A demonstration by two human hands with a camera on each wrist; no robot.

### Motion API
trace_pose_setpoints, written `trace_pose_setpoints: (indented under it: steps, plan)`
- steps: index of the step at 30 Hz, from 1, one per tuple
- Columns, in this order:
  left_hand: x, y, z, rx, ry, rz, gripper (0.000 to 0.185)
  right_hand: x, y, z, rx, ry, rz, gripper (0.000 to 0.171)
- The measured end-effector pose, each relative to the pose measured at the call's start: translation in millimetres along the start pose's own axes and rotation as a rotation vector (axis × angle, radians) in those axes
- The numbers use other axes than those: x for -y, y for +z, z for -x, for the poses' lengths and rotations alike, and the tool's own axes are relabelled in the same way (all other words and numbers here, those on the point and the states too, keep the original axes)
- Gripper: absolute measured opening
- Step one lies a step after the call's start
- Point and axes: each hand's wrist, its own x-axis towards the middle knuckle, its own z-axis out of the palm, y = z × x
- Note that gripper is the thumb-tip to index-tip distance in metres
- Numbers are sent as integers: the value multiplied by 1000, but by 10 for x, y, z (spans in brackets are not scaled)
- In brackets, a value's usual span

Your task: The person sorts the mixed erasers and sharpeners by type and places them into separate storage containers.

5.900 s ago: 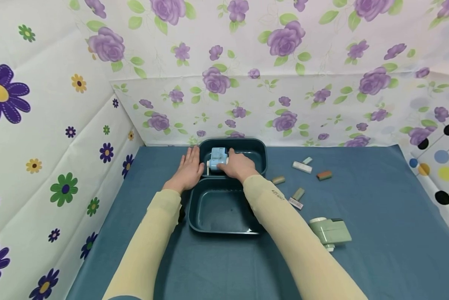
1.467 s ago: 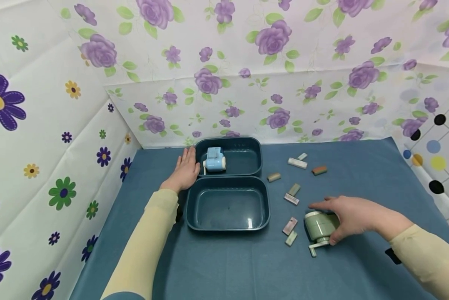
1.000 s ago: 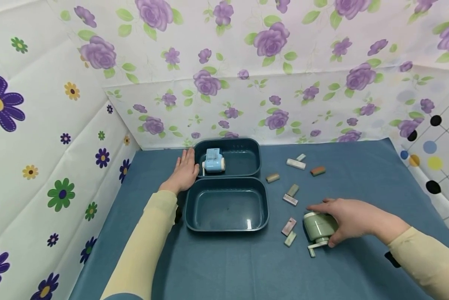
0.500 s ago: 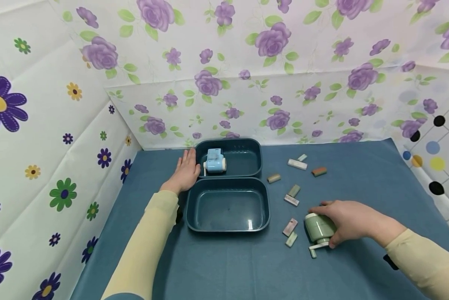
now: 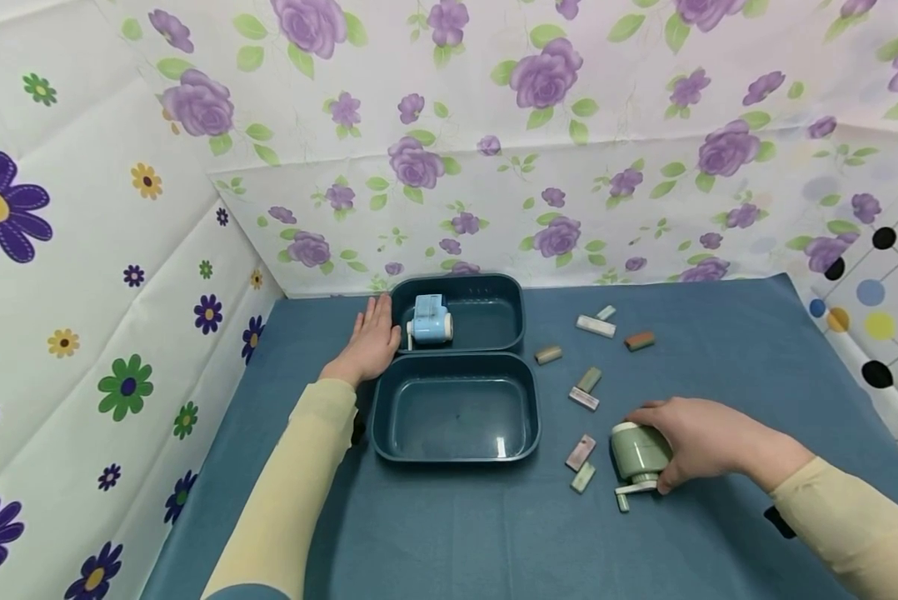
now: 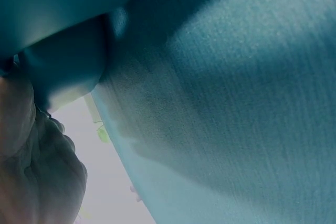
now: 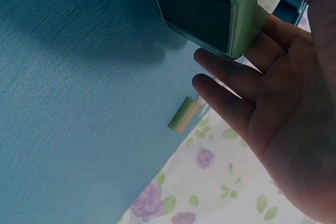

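Head view shows the right hand [image 5: 700, 437] wrapped around the green sharpener [image 5: 639, 454] on the blue cloth [image 5: 719, 350] right of the trays, while the left hand [image 5: 370, 342] lies flat beside the far tray [image 5: 520, 321].

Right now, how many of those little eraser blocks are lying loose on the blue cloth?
7. Three at the back: white, small pale, orange-green. One tan beside the far tray. Two mid-table. One pink; the green one below makes eight.
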Motion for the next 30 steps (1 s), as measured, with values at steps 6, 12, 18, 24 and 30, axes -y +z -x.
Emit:
trace_pose_setpoints:
  steps: [6, 12, 18, 24, 30]
  plan:
    - [12, 18, 1, 1, 5, -5, 67, -35, -22, 3, -2, 2, -17, 90]
    - [21, 14, 3, 5, 0, -4, 67, -83, -53, -2, -24, 24, 7, 91]
    - [17, 7, -14, 10, 1, -5, 67, -166, -108, -7, -38, 74, 40, 95]
    - [6, -2, -31, 7, 7, 7, 67, -209, -153, 17, -57, 105, 50, 106]
    - [37, 17, -47, 9, -2, -11, 67, -150, -114, -6, -84, 95, 109, 109]
